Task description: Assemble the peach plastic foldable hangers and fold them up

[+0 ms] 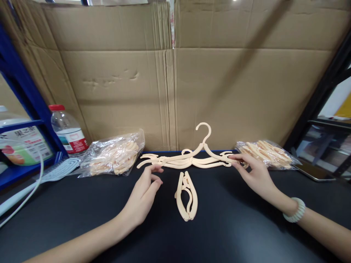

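Note:
Cream plastic hangers lie unfolded in a small stack at the back of the black table, hook up against the cardboard. My right hand pinches the right arm tip of the stack. My left hand hovers just short of the left arm tips, fingers loosely curled, holding nothing. A folded cream hanger lies on the table between my hands.
A clear bag of folded hangers lies at the left, another bag at the right. A cardboard wall backs the table. A water bottle, a blue shelf frame and a white comb-like tool stand left; a dark tablet right.

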`<state>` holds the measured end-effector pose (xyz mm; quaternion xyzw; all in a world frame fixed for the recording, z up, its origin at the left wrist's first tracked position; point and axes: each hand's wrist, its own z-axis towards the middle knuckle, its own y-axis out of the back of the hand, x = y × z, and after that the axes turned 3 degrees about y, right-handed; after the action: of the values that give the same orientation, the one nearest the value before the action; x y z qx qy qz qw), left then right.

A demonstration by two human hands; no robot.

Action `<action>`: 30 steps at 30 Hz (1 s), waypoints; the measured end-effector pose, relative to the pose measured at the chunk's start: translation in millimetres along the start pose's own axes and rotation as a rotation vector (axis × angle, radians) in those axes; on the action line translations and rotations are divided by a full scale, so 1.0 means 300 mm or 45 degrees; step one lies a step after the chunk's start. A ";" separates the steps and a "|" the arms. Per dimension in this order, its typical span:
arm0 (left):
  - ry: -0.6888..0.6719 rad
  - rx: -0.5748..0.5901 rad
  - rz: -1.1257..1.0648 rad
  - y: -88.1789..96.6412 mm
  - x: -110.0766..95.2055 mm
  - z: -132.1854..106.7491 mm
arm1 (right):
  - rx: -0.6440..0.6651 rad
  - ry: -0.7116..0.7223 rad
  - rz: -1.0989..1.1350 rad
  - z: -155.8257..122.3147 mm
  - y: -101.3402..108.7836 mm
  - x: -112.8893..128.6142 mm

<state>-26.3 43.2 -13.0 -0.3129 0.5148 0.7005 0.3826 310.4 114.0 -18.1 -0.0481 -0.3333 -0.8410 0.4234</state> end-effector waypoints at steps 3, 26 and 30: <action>0.068 -0.089 -0.217 -0.008 0.004 0.012 | 0.014 0.064 -0.018 -0.001 -0.001 0.000; -0.304 0.172 0.074 -0.003 -0.030 -0.018 | 0.091 0.218 -0.051 -0.035 -0.006 0.079; -0.208 0.236 -0.073 -0.003 -0.038 -0.006 | 0.151 0.313 -0.107 -0.032 -0.007 0.076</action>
<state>-19.5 39.3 -4.3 -0.2329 0.5352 0.6619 0.4704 296.3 93.4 -18.3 0.0944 -0.3298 -0.8363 0.4277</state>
